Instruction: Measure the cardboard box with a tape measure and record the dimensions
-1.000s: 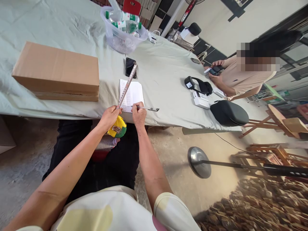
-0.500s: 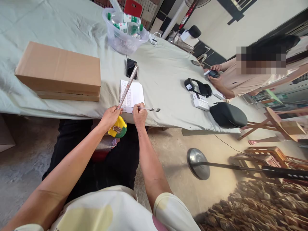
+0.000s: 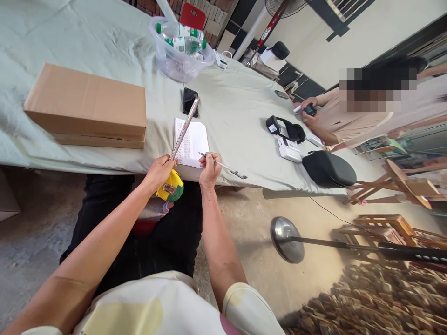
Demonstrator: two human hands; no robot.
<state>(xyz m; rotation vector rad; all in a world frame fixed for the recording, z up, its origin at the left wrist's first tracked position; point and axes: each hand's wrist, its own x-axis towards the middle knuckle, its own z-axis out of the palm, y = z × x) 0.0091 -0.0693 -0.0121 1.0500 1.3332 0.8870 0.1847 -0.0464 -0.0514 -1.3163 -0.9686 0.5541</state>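
My left hand is closed on a tape measure with a yellow and green case, at the table's near edge. Its pulled-out blade slants up over a sheet of paper covered in handwritten columns, and the blade's end overlaps a black phone. Between the fingers of my right hand is a pen, its tip pointing left over the paper's lower right part. Whether the tip touches the paper I cannot tell.
On the cloth-covered table stand a cardboard box, a plastic basin of bottles, a head strap device and a black case. Another person holds a small dark object at right. A fan base stands on the floor.
My right hand has moved slightly right and down with the pen, uncovering more of the paper. My left hand and the tape measure stay nearly still.
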